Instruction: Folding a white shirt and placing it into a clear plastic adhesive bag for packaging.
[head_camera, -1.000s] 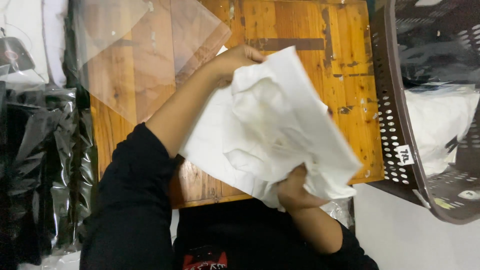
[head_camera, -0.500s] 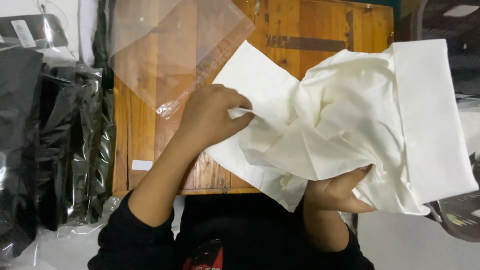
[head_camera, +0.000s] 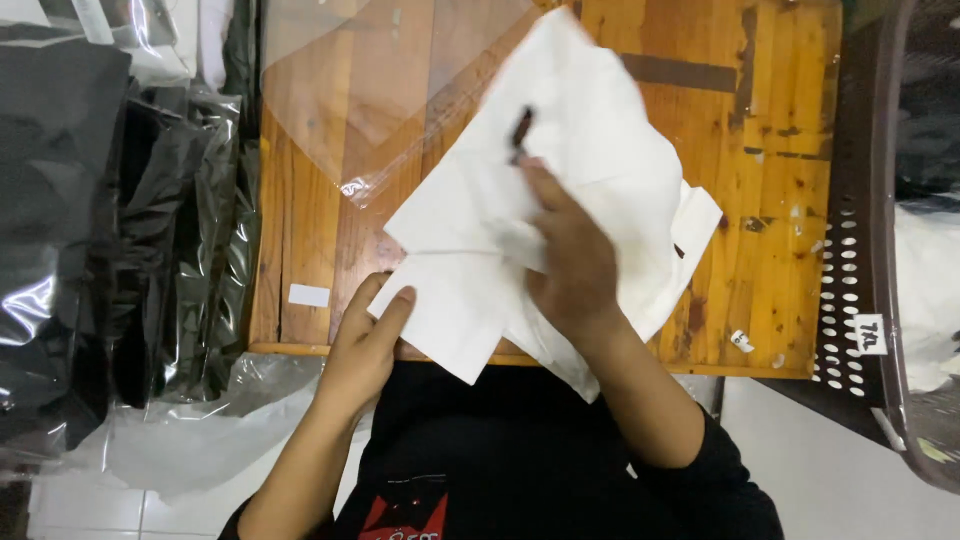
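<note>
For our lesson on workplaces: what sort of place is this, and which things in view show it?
Probably a small garment packing station: a white garment lies on a worn wooden table, beside a clear plastic bag, stacked bagged dark garments and a brown plastic basket.

A white garment (head_camera: 560, 210) lies spread across a worn wooden table (head_camera: 760, 190). The right hand (head_camera: 565, 255) presses flat on the middle of the cloth, while the left hand (head_camera: 365, 345) pins its near-left corner at the table's front edge. A clear plastic bag (head_camera: 370, 90) lies on the table's far-left part, its edge under the garment. Black bagged garments (head_camera: 110, 220) are stacked to the left; a brown perforated basket (head_camera: 860, 250) stands to the right.
</note>
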